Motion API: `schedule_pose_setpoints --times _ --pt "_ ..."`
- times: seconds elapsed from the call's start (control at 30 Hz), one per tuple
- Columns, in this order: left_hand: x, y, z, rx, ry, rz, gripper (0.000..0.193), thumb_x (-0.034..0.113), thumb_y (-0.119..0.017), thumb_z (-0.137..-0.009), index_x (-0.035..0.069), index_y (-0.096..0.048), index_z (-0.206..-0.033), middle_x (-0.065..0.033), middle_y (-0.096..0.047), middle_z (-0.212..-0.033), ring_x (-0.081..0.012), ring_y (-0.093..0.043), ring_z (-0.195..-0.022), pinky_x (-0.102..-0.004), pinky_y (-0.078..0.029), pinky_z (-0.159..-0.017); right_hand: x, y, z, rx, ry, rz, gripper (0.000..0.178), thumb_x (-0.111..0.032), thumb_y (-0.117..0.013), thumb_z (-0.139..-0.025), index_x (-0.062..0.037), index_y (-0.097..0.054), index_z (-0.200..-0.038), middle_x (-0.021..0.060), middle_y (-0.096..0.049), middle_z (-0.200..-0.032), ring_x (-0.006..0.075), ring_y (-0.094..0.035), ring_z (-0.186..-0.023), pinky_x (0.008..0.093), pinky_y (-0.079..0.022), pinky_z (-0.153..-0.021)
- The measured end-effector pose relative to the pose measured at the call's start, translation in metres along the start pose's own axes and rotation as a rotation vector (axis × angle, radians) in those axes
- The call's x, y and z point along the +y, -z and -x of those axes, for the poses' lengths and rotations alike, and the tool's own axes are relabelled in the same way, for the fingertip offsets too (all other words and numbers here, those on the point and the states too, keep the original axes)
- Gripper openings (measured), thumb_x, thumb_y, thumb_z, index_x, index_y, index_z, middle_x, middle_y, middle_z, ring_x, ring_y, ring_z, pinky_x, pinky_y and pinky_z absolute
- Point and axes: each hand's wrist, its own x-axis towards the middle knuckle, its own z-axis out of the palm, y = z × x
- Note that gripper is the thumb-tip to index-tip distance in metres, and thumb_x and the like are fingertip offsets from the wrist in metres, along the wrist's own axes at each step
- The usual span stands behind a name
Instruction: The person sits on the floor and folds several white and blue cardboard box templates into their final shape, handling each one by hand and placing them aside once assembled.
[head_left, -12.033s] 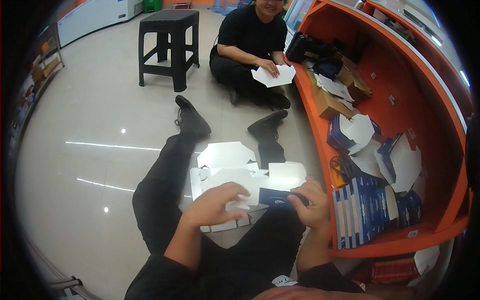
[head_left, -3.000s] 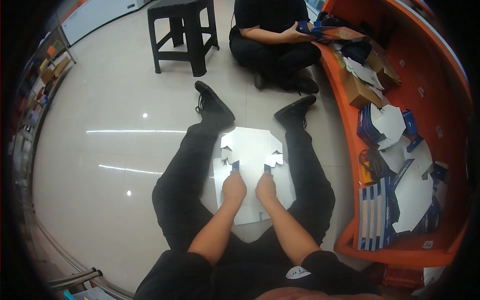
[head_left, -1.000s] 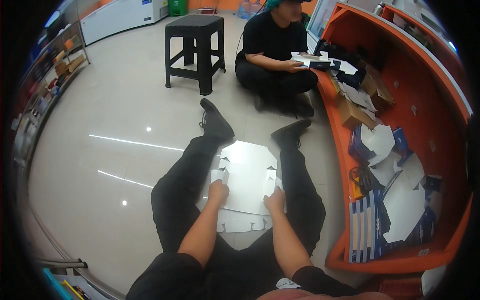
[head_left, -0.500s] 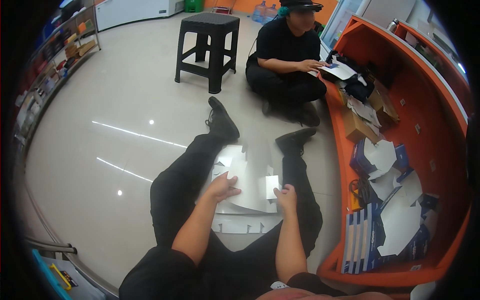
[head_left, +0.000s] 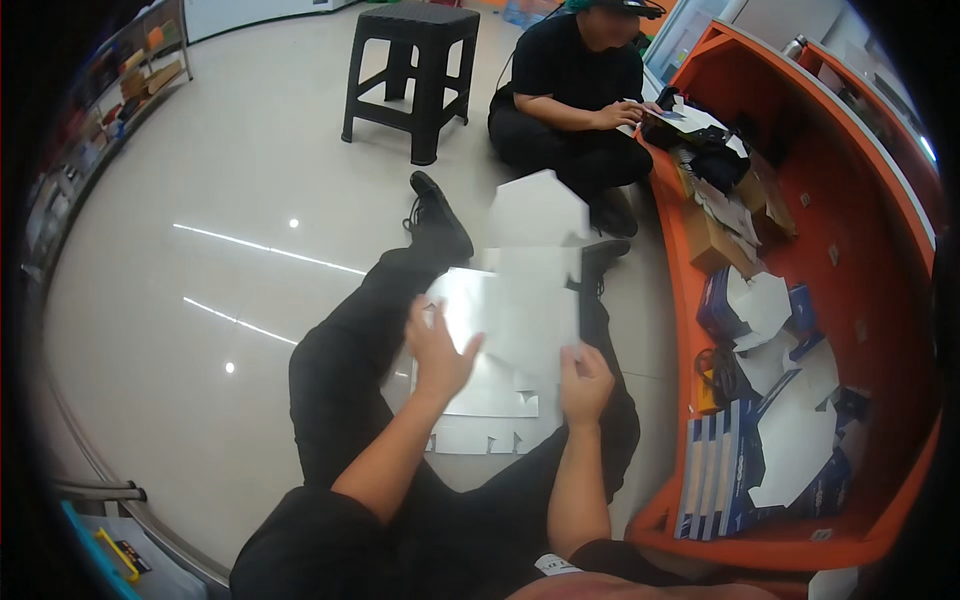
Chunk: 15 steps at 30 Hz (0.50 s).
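A flat white cardboard box blank [head_left: 535, 300] with cut flaps stands partly raised between my legs, blurred by motion. My right hand [head_left: 586, 383] pinches its lower right edge between thumb and fingers. Spread fingers and a stretched thumb show on my left hand [head_left: 440, 350], which lies at the left over a second white sheet [head_left: 465, 297] with a glossy face. I cannot tell if it touches that sheet. Another white blank [head_left: 462, 441] with slotted edges is on the floor nearest me, partly covered by the sheet above.
An orange shelf unit [head_left: 655, 225] on my right holds folded blue-and-white cartons [head_left: 800, 440] and brown boxes [head_left: 708, 245]. Ahead sits a person [head_left: 565, 100] cross-legged, hands on a white sheet. A black stool [head_left: 412, 70] stands beyond my left foot. Racks line the left.
My right hand has raised the white blank, which now spreads upward toward the person opposite. My left hand has opened away from the sheet. The whole view has shifted slightly.
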Motion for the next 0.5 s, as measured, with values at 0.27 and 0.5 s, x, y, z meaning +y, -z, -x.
schedule_pose_setpoints --times 0.27,0.5 --pt "0.029 0.013 0.008 -0.456 0.511 1.221 0.032 0.022 -0.066 -0.101 -0.001 -0.060 -0.123 -0.0089 -0.070 -0.110 -0.0154 -0.069 -0.097 -0.0305 -0.059 -0.080 -0.100 0.008 0.018 -0.392 0.273 0.209 0.038 0.002 -0.074 -0.081 -0.0061 -0.072 -0.118 0.0133 -0.072 -0.116 0.0307 -0.068 -0.108 0.0357 -0.055 -0.095" --pt "0.041 0.052 -0.015 -0.675 0.507 1.517 0.025 0.019 -0.069 -0.100 0.002 -0.065 -0.117 -0.0046 -0.072 -0.109 -0.0128 -0.068 -0.097 -0.0307 -0.056 -0.088 -0.082 0.027 0.006 -0.303 0.698 0.162 0.043 0.010 -0.078 -0.071 -0.0063 -0.076 -0.110 0.0151 -0.073 -0.108 0.0327 -0.071 -0.103 0.0428 -0.055 -0.096"
